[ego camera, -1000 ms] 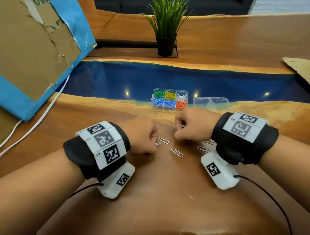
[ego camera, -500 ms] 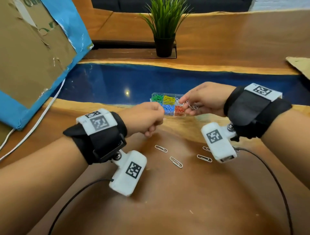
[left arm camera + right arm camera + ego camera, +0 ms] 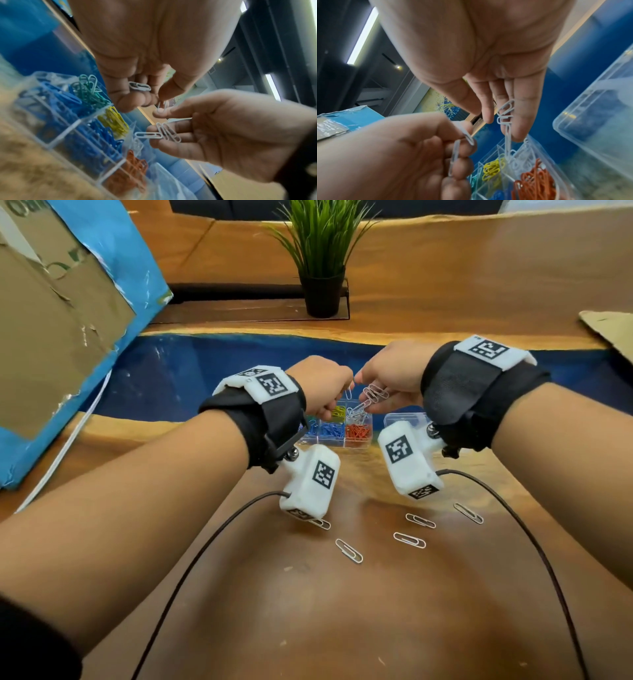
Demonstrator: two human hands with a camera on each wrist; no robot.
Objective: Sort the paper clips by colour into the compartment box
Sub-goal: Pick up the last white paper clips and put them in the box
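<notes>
The clear compartment box (image 3: 342, 444) holds green, yellow, blue, red and white clips in separate cells. Both hands hover above it. My left hand (image 3: 337, 402) is curled, pinching one white paper clip (image 3: 161, 105) and keeping another (image 3: 139, 86) in its fingers. My right hand (image 3: 366, 386) has nearly straight fingers; tangled white clips (image 3: 375, 395) hang off them, the lowest (image 3: 507, 142) reaching the white cell. One of its fingertips touches the clip my left hand pinches. Several white clips (image 3: 409, 540) lie on the wood near me.
The box's clear lid (image 3: 404, 419) lies to its right. A potted plant (image 3: 323, 268) stands behind, a blue-edged cardboard box (image 3: 68, 320) at far left with a white cable (image 3: 65, 446), cardboard (image 3: 609, 330) at far right. Wrist-camera cables trail over the table.
Both hands rose from the loose clips on the wood and moved forward over the box. The right hand's grip on its clips has loosened; they now dangle toward the white cell.
</notes>
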